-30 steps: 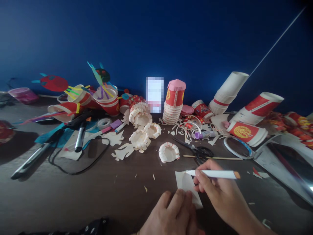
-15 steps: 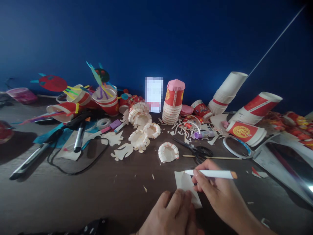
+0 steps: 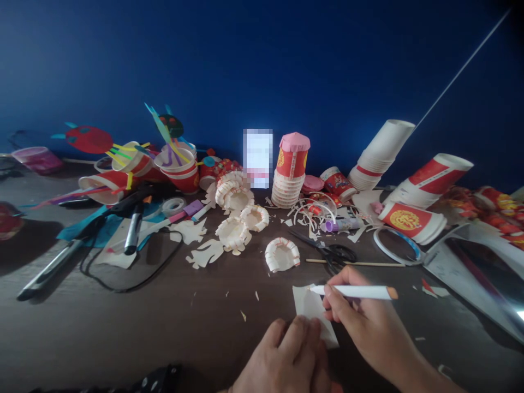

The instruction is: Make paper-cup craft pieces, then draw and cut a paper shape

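Note:
A small piece of white paper (image 3: pixel 303 303) lies on the dark table in front of me. My left hand (image 3: pixel 282 349) presses on its lower part with bent fingers held close together. Pinched in my right hand (image 3: pixel 360 314) is a white marker (image 3: pixel 364 292) with an orange end, its tip touching the paper near the top edge. Just beyond the paper sits a white ring-shaped piece (image 3: pixel 282 255) with folded tabs. Black scissors (image 3: pixel 341 252) rest near the right hand, by a thin wooden stick (image 3: pixel 368 264).
Stacked paper cups (image 3: pixel 289 188) stand at the back, with leaning stacks (image 3: pixel 379 158) farther right. A glue gun (image 3: pixel 57 265) and its black cable lie at left, near cut paper shapes (image 3: pixel 207 252). A tape roll (image 3: pixel 395 245) and a tablet-like device (image 3: pixel 475 267) are at right.
The marker and right hand have shifted very slightly, the tip staying at the paper's top edge. The left hand keeps its place on the paper.

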Demonstrator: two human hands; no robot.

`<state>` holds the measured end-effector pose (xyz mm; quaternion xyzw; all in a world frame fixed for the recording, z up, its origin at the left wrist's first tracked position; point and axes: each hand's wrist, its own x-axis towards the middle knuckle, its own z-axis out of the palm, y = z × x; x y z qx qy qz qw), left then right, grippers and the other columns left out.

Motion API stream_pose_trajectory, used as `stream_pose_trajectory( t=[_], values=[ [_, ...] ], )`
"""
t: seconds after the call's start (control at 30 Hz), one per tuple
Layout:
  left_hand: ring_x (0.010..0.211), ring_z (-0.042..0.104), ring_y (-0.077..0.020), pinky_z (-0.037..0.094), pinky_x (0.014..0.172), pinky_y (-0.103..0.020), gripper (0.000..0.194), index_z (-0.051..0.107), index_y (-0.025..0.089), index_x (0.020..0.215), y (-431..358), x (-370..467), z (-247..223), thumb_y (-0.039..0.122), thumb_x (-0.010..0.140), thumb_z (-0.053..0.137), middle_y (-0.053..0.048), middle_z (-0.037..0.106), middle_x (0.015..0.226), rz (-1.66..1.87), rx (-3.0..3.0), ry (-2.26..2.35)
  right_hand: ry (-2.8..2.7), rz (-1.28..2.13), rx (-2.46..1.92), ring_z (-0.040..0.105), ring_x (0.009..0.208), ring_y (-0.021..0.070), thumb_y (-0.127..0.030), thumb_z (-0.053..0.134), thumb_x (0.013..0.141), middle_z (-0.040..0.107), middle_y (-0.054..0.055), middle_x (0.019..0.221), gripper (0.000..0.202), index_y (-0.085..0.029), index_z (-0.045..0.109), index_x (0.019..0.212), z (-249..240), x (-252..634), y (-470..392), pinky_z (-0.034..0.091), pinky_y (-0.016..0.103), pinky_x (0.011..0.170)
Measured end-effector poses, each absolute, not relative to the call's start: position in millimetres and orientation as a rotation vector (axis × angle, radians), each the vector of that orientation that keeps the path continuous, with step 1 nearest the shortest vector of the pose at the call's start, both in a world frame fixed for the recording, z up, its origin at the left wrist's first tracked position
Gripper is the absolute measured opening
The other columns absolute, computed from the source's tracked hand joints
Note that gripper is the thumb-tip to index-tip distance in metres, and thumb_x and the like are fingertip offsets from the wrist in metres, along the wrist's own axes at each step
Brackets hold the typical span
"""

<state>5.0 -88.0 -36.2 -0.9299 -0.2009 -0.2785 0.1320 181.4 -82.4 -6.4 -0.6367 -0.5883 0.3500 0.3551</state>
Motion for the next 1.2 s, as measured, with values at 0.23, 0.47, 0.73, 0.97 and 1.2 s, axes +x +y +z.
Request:
stream_pose_trajectory(
  t=[0.23, 0.47, 0.73, 0.97, 1.2],
  values=[
    [0.084, 0.057, -0.0194, 0.043, 0.061, -0.027, 0.019, 0.061, 0.011, 0.088, -87.7, 5.4, -36.1, 0.027, 0.088, 0.051, -0.01, 0.065, 0.098, -0.826, -2.687, -0.584, -1.575, 0.839, -1.664, 0.059, 0.051, 0.0156, -0.041, 0.045, 0.086, 0.061, -0.001, 0.056, 0.023, -0.022, 0.049, 0.072, -3.8, 180.8, -82.6, 0.048, 0.025, 0.048],
    [0.087, 0.057, -0.0204, 0.044, 0.064, -0.028, 0.022, 0.06, 0.011, 0.091, -88.8, 4.2, -37.1, 0.031, 0.088, 0.053, -0.01, 0.065, 0.101, -0.785, -2.696, -0.578, -1.6, 0.787, -1.657, 0.056, 0.047, 0.0146, -0.04, 0.044, 0.086, 0.059, -0.002, 0.052, 0.024, -0.022, 0.048, 0.07, -1.7, 180.1, -82.5, 0.045, 0.025, 0.046],
    [0.086, 0.058, -0.0204, 0.045, 0.062, -0.027, 0.015, 0.061, 0.011, 0.089, -88.6, 4.9, -35.2, 0.024, 0.087, 0.052, -0.009, 0.066, 0.099, -0.864, -2.679, -0.582, -1.56, 0.802, -1.667, 0.061, 0.05, 0.0157, -0.039, 0.045, 0.085, 0.06, -0.002, 0.053, 0.022, -0.023, 0.047, 0.07, -1.7, 179.9, -80.9, 0.049, 0.025, 0.049],
    [0.085, 0.059, -0.0205, 0.045, 0.06, -0.027, 0.015, 0.061, 0.011, 0.087, -87.5, 5.7, -33.6, 0.023, 0.086, 0.053, -0.009, 0.067, 0.096, -0.895, -2.667, -0.584, -1.485, 0.83, -1.685, 0.063, 0.05, 0.0168, -0.038, 0.047, 0.083, 0.06, -0.002, 0.053, 0.022, -0.023, 0.047, 0.068, 1.5, 178.6, -82.4, 0.049, 0.025, 0.047],
    [0.089, 0.057, -0.0208, 0.045, 0.064, -0.028, 0.016, 0.061, 0.011, 0.09, -88.6, 4.0, -35.7, 0.025, 0.087, 0.053, -0.009, 0.066, 0.1, -0.852, -2.661, -0.581, -1.449, 0.845, -1.673, 0.063, 0.051, 0.0166, -0.036, 0.048, 0.082, 0.058, -0.002, 0.054, 0.021, -0.023, 0.047, 0.067, 0.1, 179.1, -82.0, 0.051, 0.025, 0.047]
  ],
)
